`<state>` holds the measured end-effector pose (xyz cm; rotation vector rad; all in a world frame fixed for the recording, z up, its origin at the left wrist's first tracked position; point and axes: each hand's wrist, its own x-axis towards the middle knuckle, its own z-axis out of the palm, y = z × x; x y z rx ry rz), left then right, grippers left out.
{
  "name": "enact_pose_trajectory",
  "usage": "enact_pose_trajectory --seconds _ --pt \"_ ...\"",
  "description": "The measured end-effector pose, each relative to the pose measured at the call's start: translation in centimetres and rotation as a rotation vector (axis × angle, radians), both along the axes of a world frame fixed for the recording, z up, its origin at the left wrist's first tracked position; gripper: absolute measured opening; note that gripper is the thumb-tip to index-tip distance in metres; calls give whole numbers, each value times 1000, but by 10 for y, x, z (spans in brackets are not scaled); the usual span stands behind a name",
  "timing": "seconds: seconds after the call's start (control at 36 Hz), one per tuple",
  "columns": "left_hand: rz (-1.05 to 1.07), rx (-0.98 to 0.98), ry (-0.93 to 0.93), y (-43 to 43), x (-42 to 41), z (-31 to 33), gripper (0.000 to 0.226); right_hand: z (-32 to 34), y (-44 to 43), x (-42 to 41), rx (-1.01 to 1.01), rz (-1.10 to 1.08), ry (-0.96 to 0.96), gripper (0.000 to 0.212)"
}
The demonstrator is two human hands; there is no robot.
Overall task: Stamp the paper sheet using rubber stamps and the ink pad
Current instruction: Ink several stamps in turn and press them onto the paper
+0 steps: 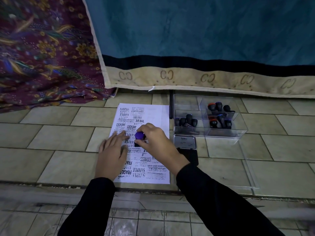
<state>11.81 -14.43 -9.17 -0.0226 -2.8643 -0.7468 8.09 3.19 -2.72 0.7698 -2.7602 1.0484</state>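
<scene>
A white paper sheet (156,114) lies on the tiled floor, crowded with black stamp prints such as SAMPLE, AIR MAIL and FRAGILE. My right hand (156,143) grips a rubber stamp with a purple top (139,135) and holds it upright on the middle of the sheet. My left hand (112,154) lies flat on the sheet's left part, fingers straight. The open ink pad (185,142) sits just right of the sheet, its lid up and its dark pad partly hidden behind my right wrist.
A clear plastic box (226,133) with compartments holding several black stamps stands right of the sheet. A teal mattress with a beige border (204,77) and a patterned purple cloth (42,57) lie behind. A floor step edge (153,188) runs below the sheet.
</scene>
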Motion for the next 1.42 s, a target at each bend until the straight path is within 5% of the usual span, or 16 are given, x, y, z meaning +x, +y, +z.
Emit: enact_pose_trajectory --seconds 0.31,0.47,0.67,0.86,1.03,1.42 --pt "-4 -11 -5 0 0 0 34 -2 -3 2 88 38 97 18" --pt "-16 -16 -9 0 1 4 32 9 22 1 -229 -125 -17 40" --pt "-8 13 -11 1 3 5 32 21 87 11 -456 -300 -98 23" --pt "-14 25 -18 2 4 7 32 9 122 43 -316 -272 -24 40" --pt "-8 24 -16 3 5 9 32 2 132 58 -140 -227 131 23" --pt "-9 9 -8 2 4 8 32 3 124 66 -80 -179 122 28"
